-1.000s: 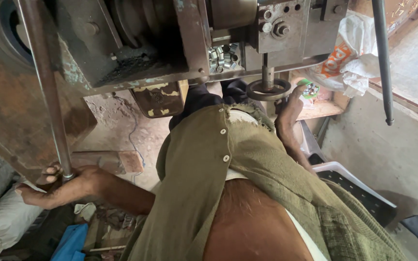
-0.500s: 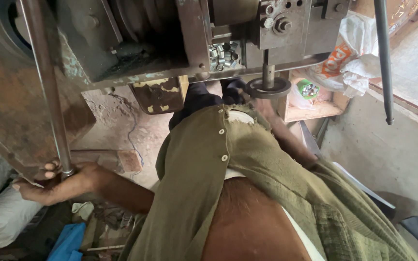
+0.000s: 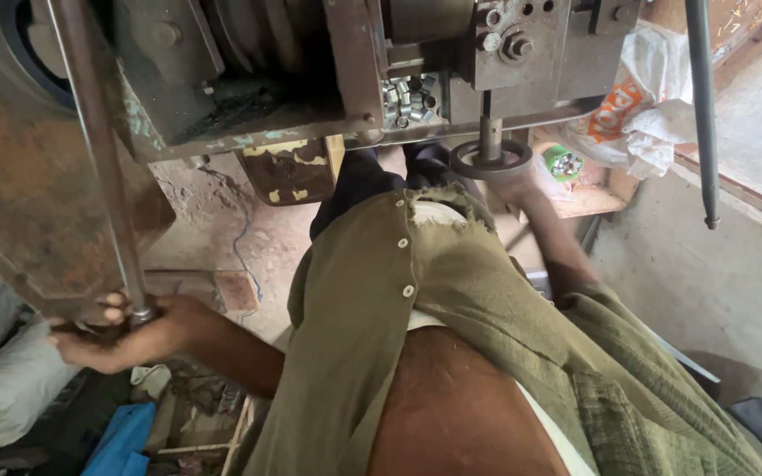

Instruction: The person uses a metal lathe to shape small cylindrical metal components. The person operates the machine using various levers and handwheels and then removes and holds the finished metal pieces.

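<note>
Left hand keeps its closed grip on the bottom of the rod at near left, now pulled slightly lower, while right hand, grip hidden, reaches under the handwheel on the press far center.

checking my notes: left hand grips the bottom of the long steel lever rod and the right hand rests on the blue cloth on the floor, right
Not quite. In the head view the right hand is up by the round metal handwheel under the machine, not on the blue cloth. The left hand does grip the bottom of the long steel lever rod.
</note>
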